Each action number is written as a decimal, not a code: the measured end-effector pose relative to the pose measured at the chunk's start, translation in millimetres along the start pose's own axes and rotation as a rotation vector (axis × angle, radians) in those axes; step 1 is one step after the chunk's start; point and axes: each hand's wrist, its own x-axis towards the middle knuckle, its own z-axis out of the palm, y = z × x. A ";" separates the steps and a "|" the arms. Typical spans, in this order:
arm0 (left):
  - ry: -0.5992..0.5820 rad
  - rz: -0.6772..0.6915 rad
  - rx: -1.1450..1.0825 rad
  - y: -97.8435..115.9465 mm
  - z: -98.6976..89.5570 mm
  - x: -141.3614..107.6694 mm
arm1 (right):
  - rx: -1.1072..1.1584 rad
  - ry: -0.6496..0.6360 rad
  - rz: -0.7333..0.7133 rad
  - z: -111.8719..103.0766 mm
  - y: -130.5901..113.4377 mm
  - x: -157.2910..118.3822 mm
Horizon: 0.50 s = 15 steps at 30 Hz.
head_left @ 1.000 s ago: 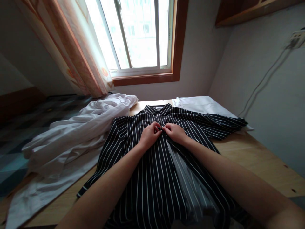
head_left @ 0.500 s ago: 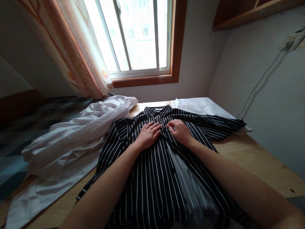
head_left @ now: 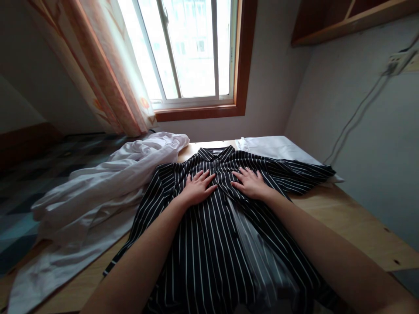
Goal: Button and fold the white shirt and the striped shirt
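A small white label (head_left: pixel 216 152) is visible inside the collar (head_left: pixel 227 153); its lettering is too small to read. A faint vertical column of marks (head_left: pixel 232 54) on the window frame is likewise illegible.

Left hand (head_left: pixel 197 188): palm down, fingers extended and spread, thumb directed inward. It rests on the chest area of the striped shirt (head_left: pixel 209 235) and grips nothing. Right hand (head_left: pixel 251 183): palm down, fingers spread, in contact with the opposite side of the chest; nothing is held. The two hands are apart, with the shirt's front edge between them.

The forearms enter from the lower left and lower right and converge toward the chest area. Both wrists lie lower in the view than the fingertips.

The black shirt with white stripes lies face up on the wooden board (head_left: pixel 347 213), collar toward the window (head_left: pixel 196 56). Below the hands, the front is parted and a greyer striped layer shows. A crumpled white garment (head_left: pixel 91 196) lies on the left; a white cloth (head_left: pixel 275 144) lies beyond the right sleeve.
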 end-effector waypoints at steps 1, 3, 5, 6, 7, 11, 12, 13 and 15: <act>-0.007 0.006 0.006 0.0 -0.3 -0.5 | -0.002 -0.002 -0.005 -0.8 0.2 -0.3; -0.025 0.017 0.020 0.2 -0.4 -1.4 | -0.006 -0.006 -0.012 -2.0 0.3 -1.1; -0.043 0.028 0.021 0.7 0.1 -2.3 | -0.010 -0.012 -0.015 -2.7 0.1 -2.3; -0.048 0.033 0.017 1.0 0.4 -2.8 | -0.010 -0.013 -0.017 -2.8 -0.2 -3.0; -0.047 0.035 0.012 1.4 0.8 -3.3 | -0.010 -0.011 -0.020 -2.9 -0.6 -3.8; 0.038 0.053 0.030 4.4 0.2 -6.3 | -0.004 0.028 -0.032 -4.1 -3.5 -6.5; 0.070 0.068 0.043 6.0 -0.7 -7.5 | 0.000 0.048 -0.038 -5.1 -4.6 -7.2; 0.099 0.083 0.057 8.1 -1.9 -8.8 | 0.003 0.075 -0.047 -6.6 -5.9 -7.8; 0.132 0.089 0.074 13.7 -4.5 -12.0 | 0.013 0.149 -0.083 -10.7 -8.8 -9.4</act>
